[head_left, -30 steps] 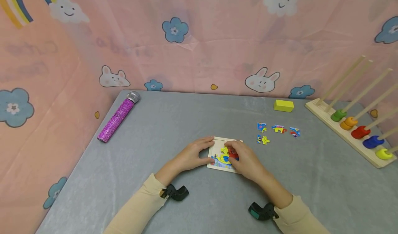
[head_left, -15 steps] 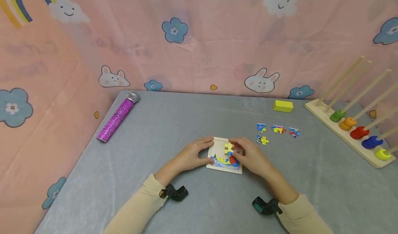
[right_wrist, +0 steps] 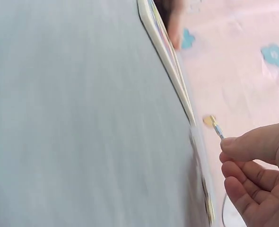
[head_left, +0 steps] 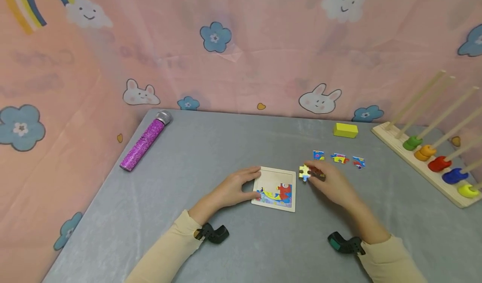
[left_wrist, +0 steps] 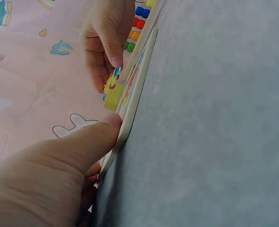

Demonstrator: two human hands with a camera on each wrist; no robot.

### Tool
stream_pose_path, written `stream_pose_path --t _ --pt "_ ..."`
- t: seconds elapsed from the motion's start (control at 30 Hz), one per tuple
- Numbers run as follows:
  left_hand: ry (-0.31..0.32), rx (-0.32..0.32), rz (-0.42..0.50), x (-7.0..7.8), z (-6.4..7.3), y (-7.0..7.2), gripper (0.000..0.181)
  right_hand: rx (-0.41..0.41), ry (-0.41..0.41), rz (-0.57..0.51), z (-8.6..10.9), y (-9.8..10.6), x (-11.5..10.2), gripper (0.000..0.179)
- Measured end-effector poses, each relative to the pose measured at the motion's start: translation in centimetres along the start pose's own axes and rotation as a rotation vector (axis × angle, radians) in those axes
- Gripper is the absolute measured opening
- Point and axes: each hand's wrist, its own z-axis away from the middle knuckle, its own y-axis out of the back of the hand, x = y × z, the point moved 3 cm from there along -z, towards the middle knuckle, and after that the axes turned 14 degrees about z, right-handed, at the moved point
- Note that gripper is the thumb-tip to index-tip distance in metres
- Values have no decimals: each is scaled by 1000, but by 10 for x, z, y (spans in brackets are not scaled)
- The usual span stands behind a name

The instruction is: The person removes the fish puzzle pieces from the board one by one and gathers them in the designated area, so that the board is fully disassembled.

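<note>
The grey, faintly mottled counter (head_left: 211, 157) sits before a pink cloth backdrop (head_left: 241, 53) printed with blue flowers, white rabbits, smiling clouds and rainbows. The pale wooden puzzle tray (head_left: 276, 178) shows yellow, red and blue along its near edge, bare wood above. The piece pinched in the right hand (head_left: 331, 184) is a yellow and blue jigsaw piece (head_left: 304, 172). Three loose jigsaw pieces (head_left: 339, 158) carry blue, yellow and red. A sparkly purple toy microphone with a silver head (head_left: 144, 141) lies to the left. A yellow block (head_left: 345, 130) lies farther back. The pale wooden peg rack (head_left: 425, 170) carries green, orange, red, blue and yellow rings. Both sleeves are cream.
</note>
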Motion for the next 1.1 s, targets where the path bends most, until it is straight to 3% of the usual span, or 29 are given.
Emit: stream_pose_path --t 0.27,0.5,1.1 --pt "-16 7 11 -1 -1 0 67 117 2 83 15 21 38 42" --pt "-21 10 17 -1 -1 0 67 97 -93 89 27 26 61 41" --pt "-23 7 20 0 -1 0 67 93 -159 87 34 22 76 40"
